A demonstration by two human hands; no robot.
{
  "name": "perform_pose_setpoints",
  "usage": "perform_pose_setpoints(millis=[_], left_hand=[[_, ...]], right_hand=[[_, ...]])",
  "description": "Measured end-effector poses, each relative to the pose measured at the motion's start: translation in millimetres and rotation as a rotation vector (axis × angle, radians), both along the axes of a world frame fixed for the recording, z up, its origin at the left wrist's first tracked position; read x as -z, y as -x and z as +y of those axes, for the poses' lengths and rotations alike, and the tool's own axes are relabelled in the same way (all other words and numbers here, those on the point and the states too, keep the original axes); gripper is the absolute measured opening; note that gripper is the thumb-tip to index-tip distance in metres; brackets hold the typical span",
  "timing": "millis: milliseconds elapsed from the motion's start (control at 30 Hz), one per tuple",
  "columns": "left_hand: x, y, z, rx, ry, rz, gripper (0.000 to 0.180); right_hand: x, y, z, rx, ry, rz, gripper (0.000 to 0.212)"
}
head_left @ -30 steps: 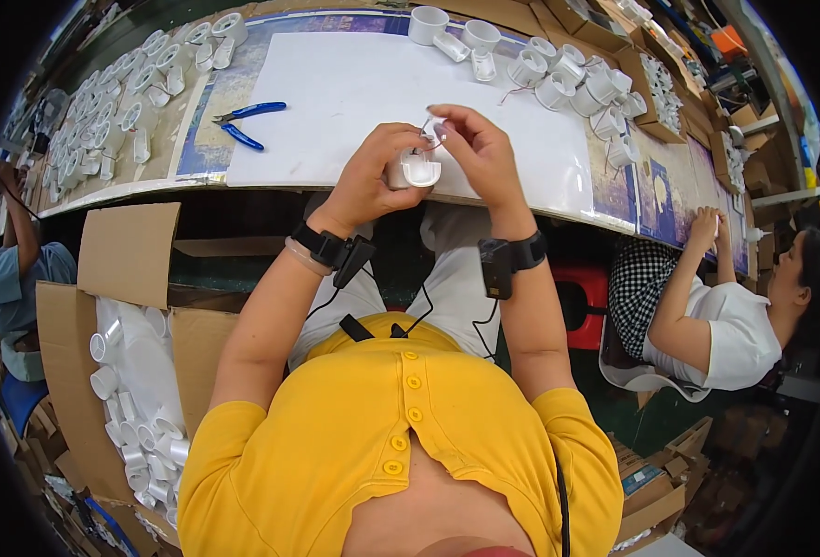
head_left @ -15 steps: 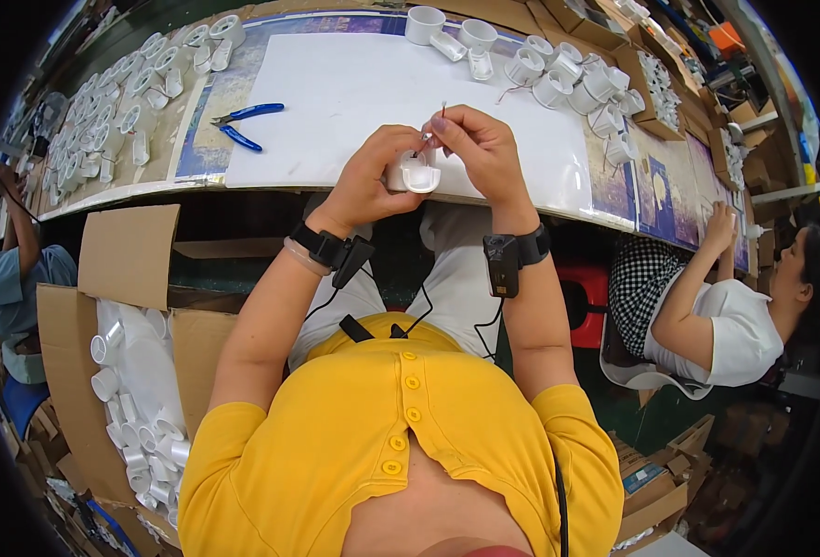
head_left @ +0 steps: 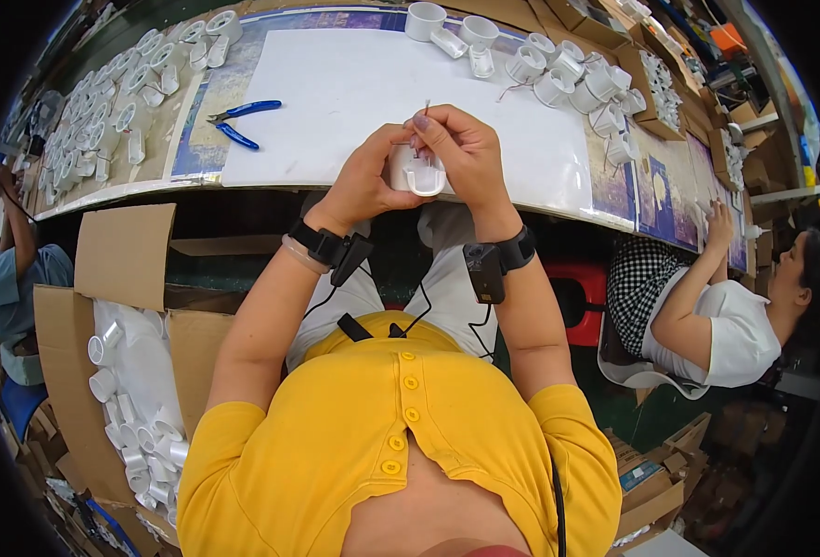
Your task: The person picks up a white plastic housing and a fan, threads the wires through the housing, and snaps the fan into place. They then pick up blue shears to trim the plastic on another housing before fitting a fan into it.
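My left hand (head_left: 378, 167) is closed round a white plastic housing (head_left: 423, 178), its U-shaped end facing me, just above the table's front edge. The fingers of my right hand (head_left: 466, 153) pinch a thin wire (head_left: 428, 109) whose end sticks up past the fingertips. Where the wire meets the housing is hidden by my fingers. Left of my hands, on the white sheet (head_left: 326, 84), lie blue-handled cutters (head_left: 243, 121) with their jaws apart.
Many white ring-shaped parts (head_left: 131, 116) stand at the table's left; more white cups (head_left: 554, 85) with wires are at the back right. A cardboard box (head_left: 127, 255) of white tube pieces (head_left: 141, 436) stands at my left. A co-worker (head_left: 707, 320) sits at the right.
My right hand has moved slightly left and closer to the housing, and its wrist has turned inward. My left hand keeps its hold on the housing.
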State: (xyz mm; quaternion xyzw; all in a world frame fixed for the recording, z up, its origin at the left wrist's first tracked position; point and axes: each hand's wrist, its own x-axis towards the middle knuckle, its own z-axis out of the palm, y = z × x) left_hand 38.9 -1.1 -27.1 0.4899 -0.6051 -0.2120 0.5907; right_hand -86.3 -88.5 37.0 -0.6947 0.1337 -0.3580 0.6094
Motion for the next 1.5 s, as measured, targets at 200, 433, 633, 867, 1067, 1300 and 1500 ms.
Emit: perform_pose_setpoints(millis=[200, 433, 633, 867, 1067, 1300, 1500], left_hand=[[-2, 1, -1, 0.041, 0.015, 0.038, 0.069], [-3, 1, -2, 0.005, 0.078, -0.012, 0.068], [-5, 0, -3, -0.019, 0.100, -0.043, 0.069], [-13, -1, 1, -0.016, 0.061, 0.051, 0.072], [-13, -3, -2, -0.040, 0.085, -0.119, 0.078], [-10, 8, -1, 0.061, 0.049, 0.107, 0.095], [-4, 2, -8, 0.002, 0.068, 0.025, 0.101]], right_hand=[[-4, -2, -1, 0.079, -0.129, -0.006, 0.014], [0, 0, -6, 0.052, -0.038, 0.003, 0.014], [-2, 5, -11, -0.002, -0.069, -0.016, 0.016], [28, 13, -17, 0.032, -0.257, -0.130, 0.025], [38, 6, -14, 0.002, 0.102, -0.043, 0.031], [37, 7, -17, -0.016, 0.069, -0.078, 0.029], [36, 8, -13, -0.102, 0.009, -0.075, 0.023]])
